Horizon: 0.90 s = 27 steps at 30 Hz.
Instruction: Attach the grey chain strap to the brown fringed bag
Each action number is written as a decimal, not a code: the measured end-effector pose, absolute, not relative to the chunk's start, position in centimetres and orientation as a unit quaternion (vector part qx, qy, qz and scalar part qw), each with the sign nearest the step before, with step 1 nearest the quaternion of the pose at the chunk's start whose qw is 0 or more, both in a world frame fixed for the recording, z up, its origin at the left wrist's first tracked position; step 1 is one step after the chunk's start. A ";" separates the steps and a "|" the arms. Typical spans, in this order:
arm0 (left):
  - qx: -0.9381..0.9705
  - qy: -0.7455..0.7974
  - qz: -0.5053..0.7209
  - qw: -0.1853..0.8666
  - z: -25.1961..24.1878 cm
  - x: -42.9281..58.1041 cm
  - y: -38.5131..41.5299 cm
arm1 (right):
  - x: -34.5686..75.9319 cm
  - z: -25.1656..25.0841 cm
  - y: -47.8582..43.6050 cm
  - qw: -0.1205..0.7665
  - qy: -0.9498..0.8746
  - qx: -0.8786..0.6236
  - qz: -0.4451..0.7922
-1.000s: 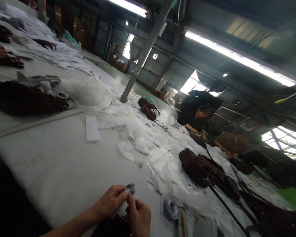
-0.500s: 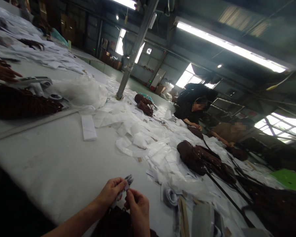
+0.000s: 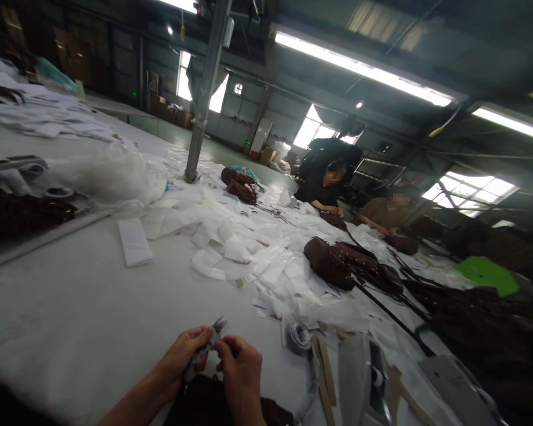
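Both hands, left hand (image 3: 184,355) and right hand (image 3: 238,373), have fingers clamped on a small grey-white fabric piece (image 3: 208,343) at the white table's (image 3: 84,307) near edge.

small grey-white tag (image 3: 213,340) | pinched upright | above dark brown bag (image 3: 213,405)

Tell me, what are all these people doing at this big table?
A person sits at a long white table, pinching a small grey-and-white piece between the left hand and right hand, above something dark brown. White paper scraps and a brown bag lie further along. Two other people work at the far side.
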State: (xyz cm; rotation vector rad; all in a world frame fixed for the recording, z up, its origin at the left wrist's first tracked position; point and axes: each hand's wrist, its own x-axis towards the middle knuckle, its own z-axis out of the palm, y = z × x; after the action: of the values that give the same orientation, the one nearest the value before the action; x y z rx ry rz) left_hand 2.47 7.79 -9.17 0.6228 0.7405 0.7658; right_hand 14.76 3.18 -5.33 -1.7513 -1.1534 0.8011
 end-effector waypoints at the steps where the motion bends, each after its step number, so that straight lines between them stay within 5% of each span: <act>1: 0.285 0.345 0.358 0.819 -9.1 2.4 7.7 | 14.9 -5.4 3.2 0.438 -0.449 -0.709 0.324; 15: 0.137 0.349 0.379 0.846 -9.3 1.7 7.7 | 15.3 -7.5 1.3 0.485 -0.480 -0.726 0.091; 27: 0.219 0.356 0.473 0.776 -8.9 2.2 6.1 | 9.8 -5.3 1.5 0.517 -0.475 -0.679 0.214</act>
State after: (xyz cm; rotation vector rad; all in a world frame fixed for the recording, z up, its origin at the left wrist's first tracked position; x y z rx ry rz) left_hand 2.17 6.11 -8.86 0.4750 0.7695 1.0233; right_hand 9.77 1.55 -5.27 -1.6298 -1.1415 0.5146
